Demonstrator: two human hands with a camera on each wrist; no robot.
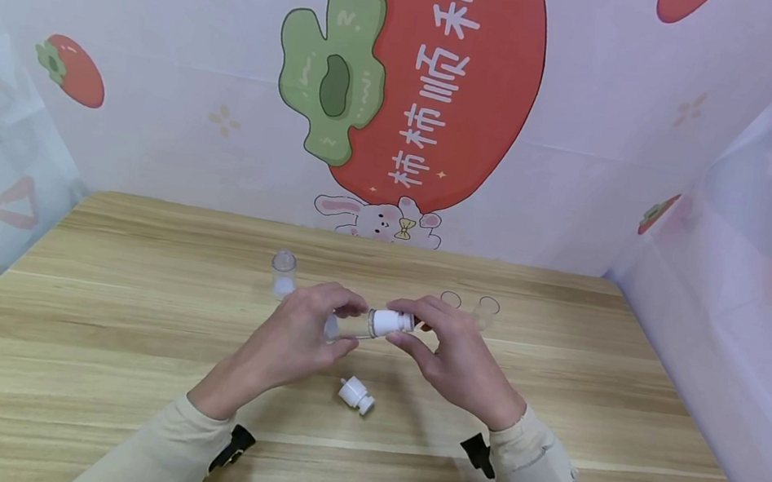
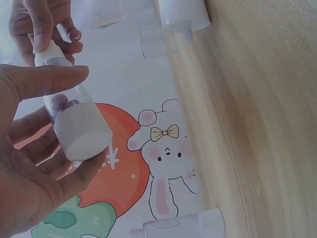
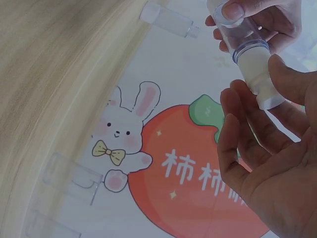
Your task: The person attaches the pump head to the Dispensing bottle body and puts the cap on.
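Observation:
A clear bottle [image 1: 353, 329] with a thick white base [image 2: 84, 135] lies nearly level between both hands, above the table. My left hand [image 1: 303, 326] grips its base end, thumb on one side and fingers on the other. At the opposite end, a white pump head [image 1: 389, 323] sits on the bottle's neck. My right hand [image 1: 454, 356] pinches this pump head [image 3: 258, 69] between thumb and fingers. How tightly it is seated I cannot tell. A second white pump head [image 1: 355, 394] lies on its side on the table, nearer than the hands.
Another clear bottle [image 1: 284, 269] with a white base stands at the back left of the wooden table [image 1: 125, 303]. Two clear caps [image 1: 486, 311] stand at the back right, partly behind the right hand. A printed cloth [image 1: 171, 137] hangs behind and along both sides.

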